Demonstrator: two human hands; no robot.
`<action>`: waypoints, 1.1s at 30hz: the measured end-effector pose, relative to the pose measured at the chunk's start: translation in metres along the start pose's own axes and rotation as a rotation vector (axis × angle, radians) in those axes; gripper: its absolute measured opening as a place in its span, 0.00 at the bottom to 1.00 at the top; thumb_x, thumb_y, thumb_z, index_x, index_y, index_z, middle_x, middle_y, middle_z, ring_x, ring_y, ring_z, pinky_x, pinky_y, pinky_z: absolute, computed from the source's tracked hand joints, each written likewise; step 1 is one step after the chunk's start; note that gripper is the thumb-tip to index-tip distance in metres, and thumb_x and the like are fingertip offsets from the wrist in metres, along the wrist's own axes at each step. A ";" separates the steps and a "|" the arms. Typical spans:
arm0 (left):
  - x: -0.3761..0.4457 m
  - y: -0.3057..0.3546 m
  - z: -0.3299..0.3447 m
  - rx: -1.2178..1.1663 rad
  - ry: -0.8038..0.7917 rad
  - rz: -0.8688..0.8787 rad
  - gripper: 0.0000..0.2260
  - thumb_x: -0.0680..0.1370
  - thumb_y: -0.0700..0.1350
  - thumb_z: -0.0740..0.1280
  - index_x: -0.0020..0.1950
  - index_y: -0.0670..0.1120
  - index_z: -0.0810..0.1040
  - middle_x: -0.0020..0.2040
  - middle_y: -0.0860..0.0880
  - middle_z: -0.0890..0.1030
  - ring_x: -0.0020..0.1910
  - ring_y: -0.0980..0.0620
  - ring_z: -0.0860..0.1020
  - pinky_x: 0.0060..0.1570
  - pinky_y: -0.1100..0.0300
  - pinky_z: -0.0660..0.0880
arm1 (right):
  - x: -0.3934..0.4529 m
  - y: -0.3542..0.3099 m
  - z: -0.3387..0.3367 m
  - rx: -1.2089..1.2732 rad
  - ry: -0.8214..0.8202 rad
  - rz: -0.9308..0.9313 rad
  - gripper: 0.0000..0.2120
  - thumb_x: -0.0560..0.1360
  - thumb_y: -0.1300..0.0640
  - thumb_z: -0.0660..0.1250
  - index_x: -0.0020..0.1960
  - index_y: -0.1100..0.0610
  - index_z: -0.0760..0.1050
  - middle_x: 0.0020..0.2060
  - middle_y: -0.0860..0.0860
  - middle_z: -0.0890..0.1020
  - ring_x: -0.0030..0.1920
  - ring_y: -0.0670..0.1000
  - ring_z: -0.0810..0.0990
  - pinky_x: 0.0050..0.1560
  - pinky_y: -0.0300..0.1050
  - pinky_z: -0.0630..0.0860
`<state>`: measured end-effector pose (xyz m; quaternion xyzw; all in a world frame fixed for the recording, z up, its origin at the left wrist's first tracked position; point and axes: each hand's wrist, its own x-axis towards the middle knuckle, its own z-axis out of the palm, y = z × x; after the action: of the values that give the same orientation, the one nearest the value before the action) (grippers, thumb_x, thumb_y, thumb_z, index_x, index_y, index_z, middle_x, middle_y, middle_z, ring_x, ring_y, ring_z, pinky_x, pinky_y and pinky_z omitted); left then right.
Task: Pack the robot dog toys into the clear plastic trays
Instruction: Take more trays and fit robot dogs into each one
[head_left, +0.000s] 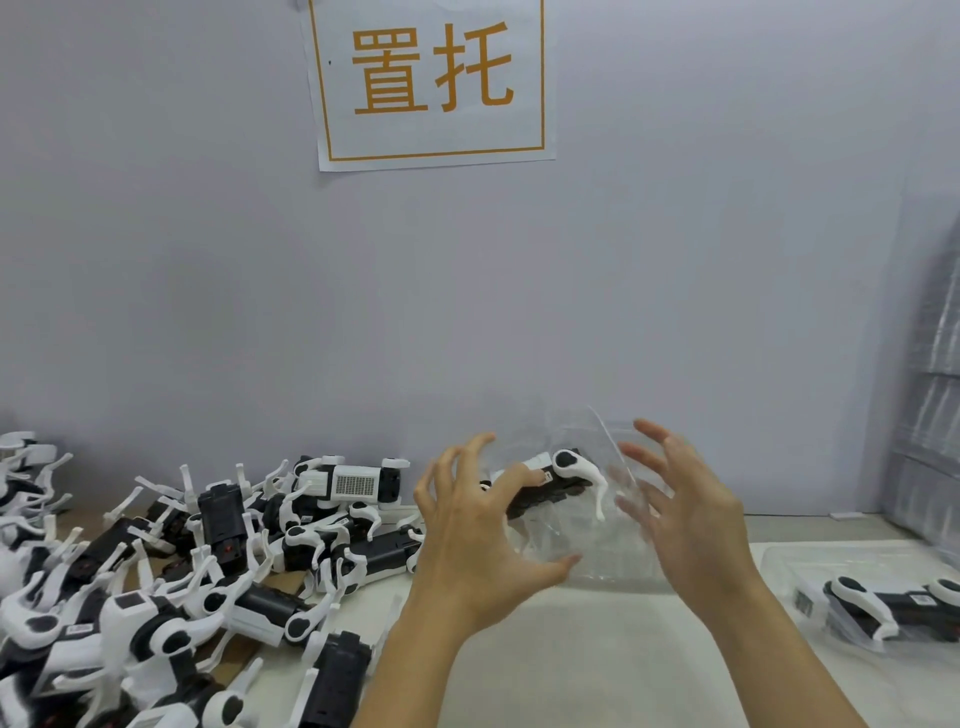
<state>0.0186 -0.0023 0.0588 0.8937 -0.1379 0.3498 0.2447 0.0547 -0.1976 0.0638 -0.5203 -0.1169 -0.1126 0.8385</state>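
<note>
Head view, looking forward and down over a pale worktop (597, 665) set against a grey-lilac wall (208, 260). At centre, a clear plastic tray (587, 499) is raised above the worktop between both hands, and a black-and-white robot dog toy (556, 480) lies inside it, one white leg hanging toward 5 o'clock. The left hand (478, 540) is at the tray's 9 o'clock side, palm turned toward the tray, its fingers (457, 467) spread and bent, the thumb reaching under the tray's lower edge and a fingertip against the toy; whether the remaining fingers touch the plastic cannot be told. The right hand (691, 525) is at the tray's 3 o'clock side, its fingers (649, 447) apart and slightly curved against the transparent wall, which blurs the contact. From 8 to 10 o'clock of the hands, a loose heap of robot dog toys (171, 561) covers the left of the worktop, their white legs pointing in all directions. At 4 o'clock, near the right edge, a second clear tray (795, 566) lies flat on the worktop with a packed toy (878, 605) in it. At 2 o'clock, a tall stack of clear trays (935, 389) leans at the right edge. At 12 o'clock, a white paper sign (431, 83) with an orange border and two orange characters is fixed to the wall.
</note>
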 end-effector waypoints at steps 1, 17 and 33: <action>0.001 -0.001 -0.002 -0.082 0.002 -0.052 0.30 0.58 0.73 0.68 0.58 0.63 0.74 0.73 0.55 0.61 0.75 0.53 0.54 0.72 0.54 0.48 | 0.001 -0.003 -0.002 0.077 0.008 0.023 0.15 0.81 0.48 0.59 0.61 0.49 0.81 0.57 0.52 0.83 0.58 0.55 0.83 0.57 0.52 0.76; -0.003 -0.003 -0.015 -1.605 -0.010 -0.520 0.33 0.68 0.64 0.75 0.67 0.47 0.76 0.65 0.39 0.78 0.65 0.36 0.76 0.59 0.39 0.76 | -0.016 0.000 0.059 -0.423 -0.217 -0.226 0.12 0.80 0.48 0.63 0.58 0.47 0.82 0.50 0.45 0.85 0.49 0.45 0.83 0.48 0.42 0.77; -0.013 -0.014 -0.007 -1.945 -0.023 -0.734 0.38 0.64 0.70 0.74 0.68 0.50 0.78 0.62 0.36 0.80 0.58 0.32 0.80 0.49 0.39 0.78 | -0.025 -0.010 0.077 -0.939 -0.307 -0.433 0.18 0.73 0.45 0.73 0.62 0.44 0.79 0.47 0.39 0.81 0.46 0.38 0.79 0.43 0.29 0.74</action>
<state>0.0113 0.0140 0.0495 0.3010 -0.0825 -0.0171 0.9499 0.0214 -0.1314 0.0978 -0.8135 -0.2799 -0.2457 0.4467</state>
